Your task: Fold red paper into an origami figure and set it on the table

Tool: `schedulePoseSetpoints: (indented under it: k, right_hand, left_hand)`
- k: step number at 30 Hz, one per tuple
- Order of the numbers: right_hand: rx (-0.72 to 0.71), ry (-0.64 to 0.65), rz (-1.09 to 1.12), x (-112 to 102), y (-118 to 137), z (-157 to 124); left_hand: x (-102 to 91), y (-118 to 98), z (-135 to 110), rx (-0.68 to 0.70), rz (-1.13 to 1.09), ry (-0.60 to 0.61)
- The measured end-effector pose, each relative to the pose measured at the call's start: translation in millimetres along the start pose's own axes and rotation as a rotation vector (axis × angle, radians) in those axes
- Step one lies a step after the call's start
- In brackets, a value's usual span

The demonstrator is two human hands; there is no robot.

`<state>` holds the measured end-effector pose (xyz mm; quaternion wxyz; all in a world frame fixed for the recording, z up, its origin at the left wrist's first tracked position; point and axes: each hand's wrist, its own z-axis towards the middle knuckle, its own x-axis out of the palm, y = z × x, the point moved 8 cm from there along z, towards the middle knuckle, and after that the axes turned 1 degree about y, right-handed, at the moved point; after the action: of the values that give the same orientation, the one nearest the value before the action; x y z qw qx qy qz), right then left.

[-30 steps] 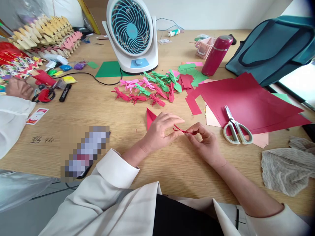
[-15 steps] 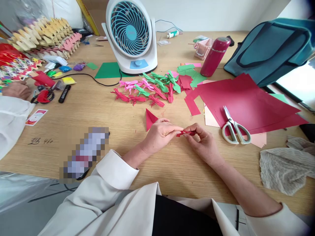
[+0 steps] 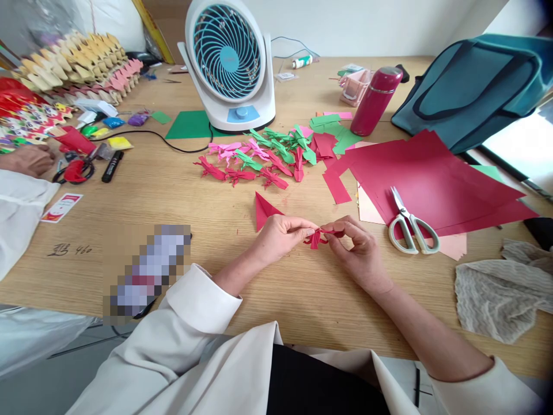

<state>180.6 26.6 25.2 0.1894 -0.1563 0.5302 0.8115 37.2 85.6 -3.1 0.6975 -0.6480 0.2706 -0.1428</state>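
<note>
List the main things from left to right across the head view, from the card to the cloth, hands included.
Card, black marker, left hand, red folded paper, right hand, scissors, grey cloth.

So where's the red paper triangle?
In the head view, the red paper triangle lies just left of centre, partly behind the left hand and below the folded red figures.

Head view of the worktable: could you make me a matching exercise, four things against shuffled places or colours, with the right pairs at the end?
1. small red paper piece
2. scissors
3. bottle
4. fan

A. mostly white and blue
B. beside the teal bag
C. between left hand and right hand
D. partly on large red sheets

Pairs: 1-C, 2-D, 3-B, 4-A
</note>
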Motion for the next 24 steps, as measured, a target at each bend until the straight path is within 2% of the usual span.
schedulePoseSetpoints:
  k: [10, 24]
  right_hand:
    - [0.000, 0.021, -0.021, 3, -1, -2]
    - [0.004, 0.051, 0.014, 6, 3, 0]
  left_hand:
    - [11.6, 0, -1, -0.050, -0.123, 0.015]
    - [8.7, -1, -5, -0.036, -0.036, -0.039]
